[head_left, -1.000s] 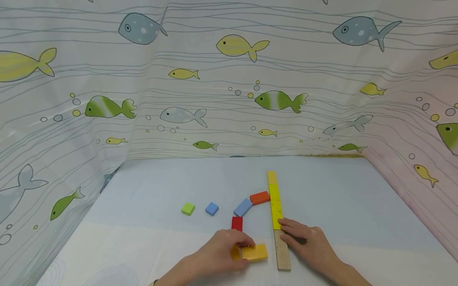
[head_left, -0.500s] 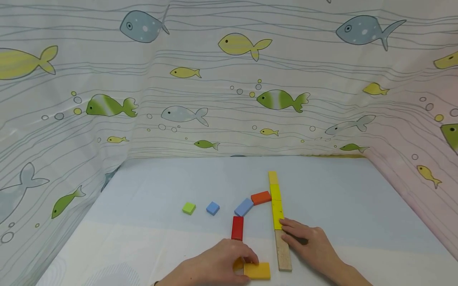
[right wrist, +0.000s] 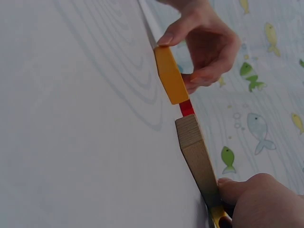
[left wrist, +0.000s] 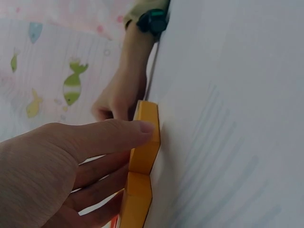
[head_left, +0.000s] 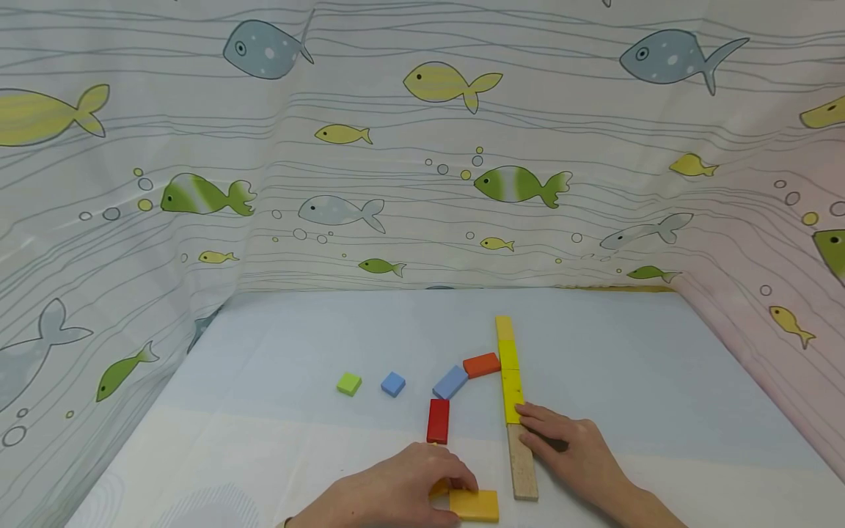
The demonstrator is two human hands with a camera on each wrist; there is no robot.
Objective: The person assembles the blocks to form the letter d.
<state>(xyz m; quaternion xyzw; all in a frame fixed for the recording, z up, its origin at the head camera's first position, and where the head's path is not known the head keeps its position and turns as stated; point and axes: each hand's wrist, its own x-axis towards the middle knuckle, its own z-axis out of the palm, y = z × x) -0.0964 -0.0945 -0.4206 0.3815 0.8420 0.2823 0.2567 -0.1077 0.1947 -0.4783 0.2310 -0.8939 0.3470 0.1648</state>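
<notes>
Near the front edge of the view, my left hand pinches a flat orange-yellow block between thumb and fingers. In the left wrist view the thumb lies on this block, and its end meets a second orange-yellow block. My right hand rests against the right side of a straight row, fingertips touching a bright yellow block and a plain wooden block. Between the hands, a curve runs through a red block, a blue block and an orange-red block that reaches the row.
A small green block and a small blue block lie apart at the left. More yellow blocks form the row's far end. A fish-patterned curtain surrounds the white table at the back and sides.
My left hand has drawn the orange-yellow block toward the front edge, slowing by now, uncovering more of the red block. My right hand stays in place on the row.
</notes>
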